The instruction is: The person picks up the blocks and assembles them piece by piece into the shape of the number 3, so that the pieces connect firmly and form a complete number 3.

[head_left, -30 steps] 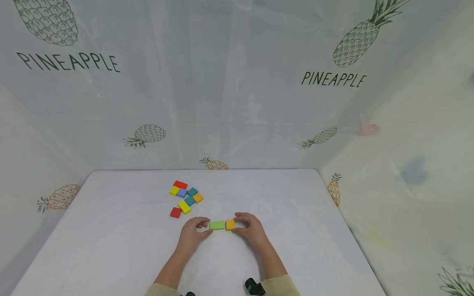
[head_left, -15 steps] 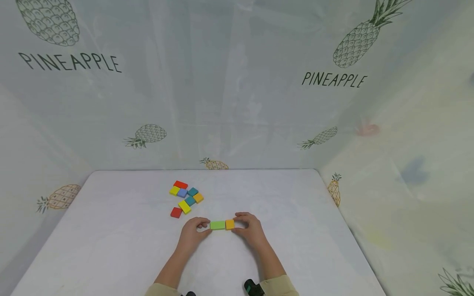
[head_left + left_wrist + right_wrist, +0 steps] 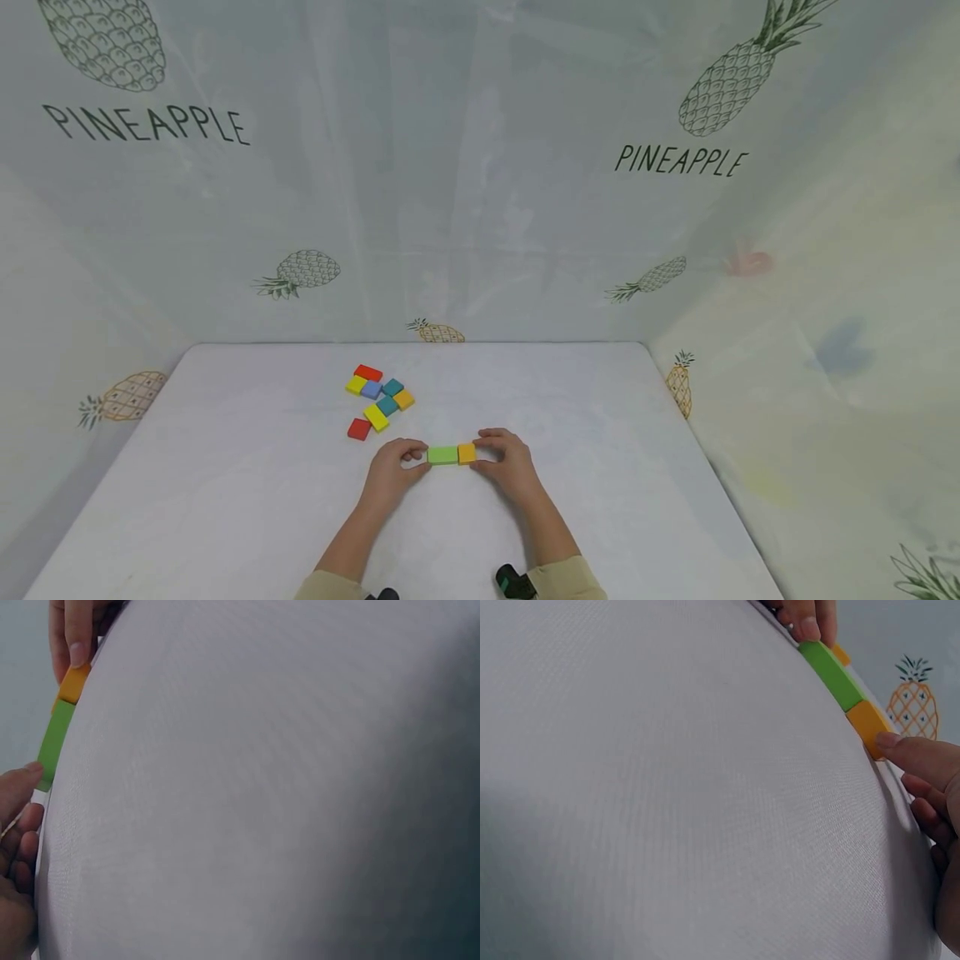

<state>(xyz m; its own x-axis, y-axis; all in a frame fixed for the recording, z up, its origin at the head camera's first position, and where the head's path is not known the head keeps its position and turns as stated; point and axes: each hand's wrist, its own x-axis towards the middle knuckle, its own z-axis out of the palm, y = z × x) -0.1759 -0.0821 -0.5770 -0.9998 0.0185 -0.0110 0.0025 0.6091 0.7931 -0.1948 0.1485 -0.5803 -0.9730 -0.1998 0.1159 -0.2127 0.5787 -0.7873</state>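
A light green oblong block (image 3: 442,455) and a smaller orange block (image 3: 467,453) lie end to end in front of the person on the white table. My left hand (image 3: 387,477) pinches the left end of the green block between thumb and fingers. On the other side, my right hand (image 3: 514,468) pinches the right end of the orange block. In the left wrist view the green block (image 3: 55,741) meets the orange block (image 3: 74,684) in one line. The right wrist view shows my thumb on the near face of the orange block (image 3: 869,727).
Beyond my left hand lies a loose group of flat blocks, among them a red block (image 3: 359,429), a yellow block (image 3: 376,417), a teal block (image 3: 393,387) and a blue block (image 3: 371,389). The white table (image 3: 600,467) ends at a pineapple-printed curtain (image 3: 480,208).
The thin gap between the green and orange blocks has closed, the green one having shifted slightly right. Both hands keep their hold; the whole head view has shifted a little.
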